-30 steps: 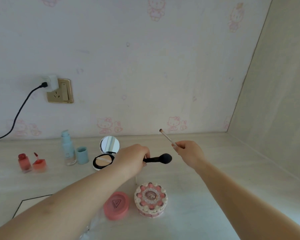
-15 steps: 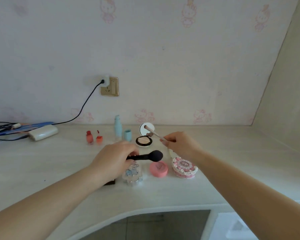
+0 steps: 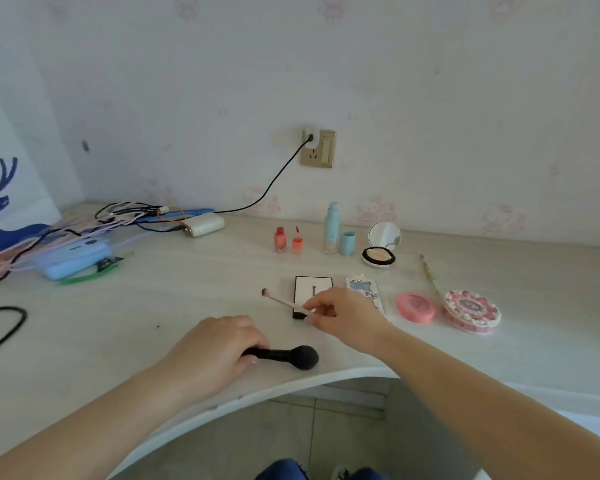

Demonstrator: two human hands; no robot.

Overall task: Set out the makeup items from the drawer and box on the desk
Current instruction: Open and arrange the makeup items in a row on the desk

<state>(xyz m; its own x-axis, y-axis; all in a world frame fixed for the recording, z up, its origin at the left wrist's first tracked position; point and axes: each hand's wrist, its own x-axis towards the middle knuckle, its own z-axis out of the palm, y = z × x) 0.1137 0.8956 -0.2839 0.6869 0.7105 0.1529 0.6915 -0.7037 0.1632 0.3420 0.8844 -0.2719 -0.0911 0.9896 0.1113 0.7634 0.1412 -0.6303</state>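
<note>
Two hands work over the desk [image 3: 153, 306], and we see each holding a brush. Our left hand [image 3: 215, 351] curls its fingers round the handle of the black brush [image 3: 291, 356], whose round head points right and lies near the desk's front edge; we cannot tell if the head touches the surface. Our right hand [image 3: 343, 315] pinches the thin brush [image 3: 281, 301] between thumb and fingertips, its small tip pointing left and away, above the desk. Behind that hand lies the white palette [image 3: 310, 287] with a black rim, partly hidden by the fingers. Just right of it sits a glittery case [image 3: 362, 287], then the pink compact [image 3: 415, 306] and the round cake-shaped box [image 3: 471, 311]. Farther back we find an open compact [image 3: 380, 249] with its mirror up, a blue bottle [image 3: 331, 228] beside its cap [image 3: 347, 243], and two red tints [image 3: 288, 240]. Another slim brush [image 3: 428, 271] lies between the open compact and the box. At the left, cables [image 3: 125, 216] and a power bank [image 3: 205, 224] rest near the wall.
</note>
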